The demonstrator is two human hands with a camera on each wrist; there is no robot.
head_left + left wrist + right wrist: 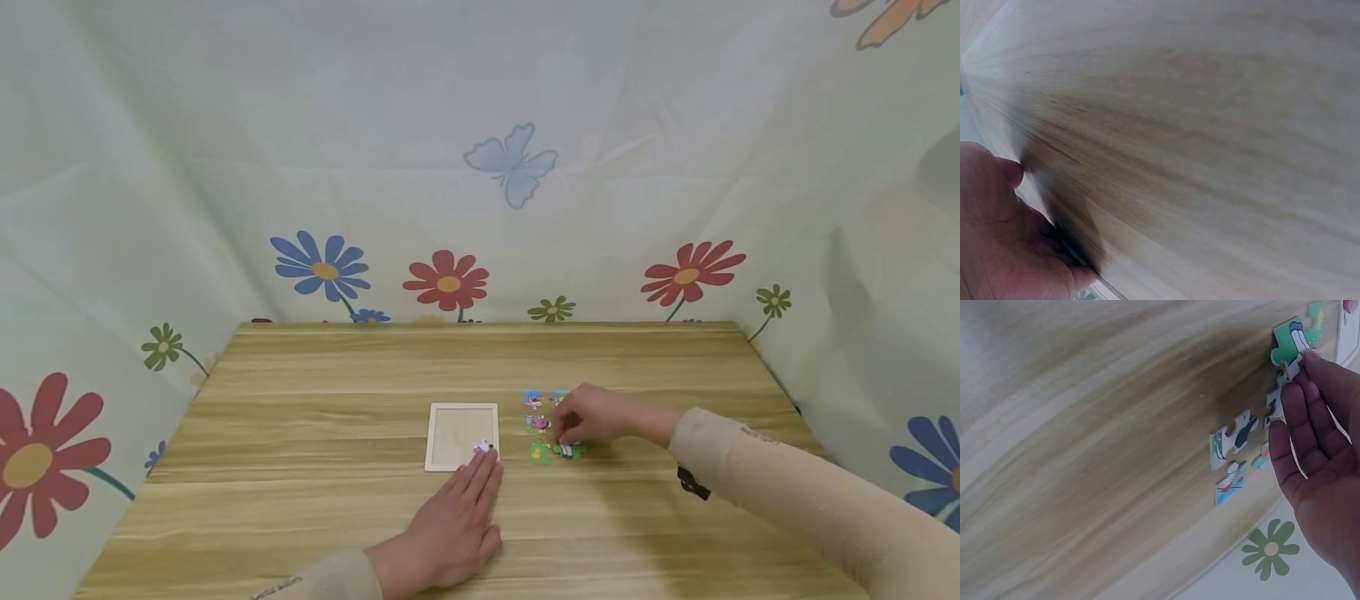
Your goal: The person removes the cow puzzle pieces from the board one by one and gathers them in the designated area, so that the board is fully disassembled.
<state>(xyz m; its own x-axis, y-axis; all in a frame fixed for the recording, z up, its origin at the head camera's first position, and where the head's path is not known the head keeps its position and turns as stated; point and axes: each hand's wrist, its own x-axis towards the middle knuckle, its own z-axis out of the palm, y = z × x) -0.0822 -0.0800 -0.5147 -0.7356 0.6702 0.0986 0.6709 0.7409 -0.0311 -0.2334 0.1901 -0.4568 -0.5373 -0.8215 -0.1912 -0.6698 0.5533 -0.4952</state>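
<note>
My left hand (456, 527) lies with its fingers straight on the lower right corner of a shallow wooden puzzle tray (428, 442). Its fingertips touch a small white puzzle piece (481, 447) inside that corner. To the right of the tray, my right hand (600, 414) is low over a group of loose pieces. Thumb and fingers pinch the edge of a green puzzle piece (1285, 345) with a white-and-dark print. The left wrist view shows my left hand (1010, 244) at its edge, but not the tray corner clearly.
Several loose pieces lie near my right hand, among them a blue one (533, 399), a pink one (539, 423) and a green-yellow one (539, 452). They rest on a wood-grain table (300, 433). A flowered cloth (375, 167) hangs behind and at both sides.
</note>
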